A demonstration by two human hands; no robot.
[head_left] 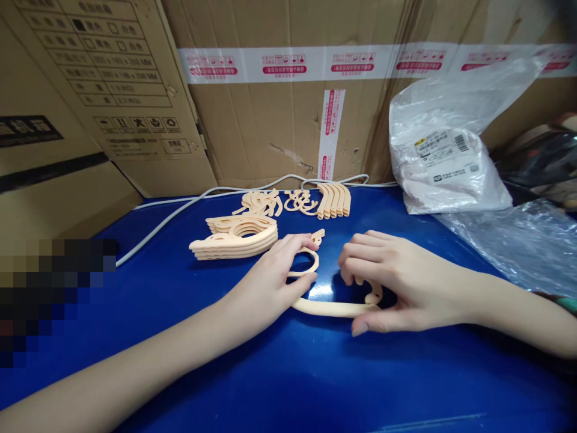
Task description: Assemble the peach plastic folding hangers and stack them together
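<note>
A beige plastic folding hanger (333,308) lies low over the blue table in front of me, partly hidden by my hands. My left hand (283,270) pinches its ringed part (311,263) between thumb and fingers. Around the far right end of the hanger arm, my right hand (387,276) is curled, with a small curved piece (374,293) showing under its fingers. Just beyond my left hand is a stack of folded beige hangers (234,239). Farther back lie loose curved pieces (259,203), hook-like pieces (301,201) and a row of hanger arms (333,200).
The blue table (288,385) meets cardboard boxes (279,126) at the back and left. A white cable (175,210) runs along the rear. At the right stand a white plastic bag (446,162) with a label and clear plastic wrap (527,240).
</note>
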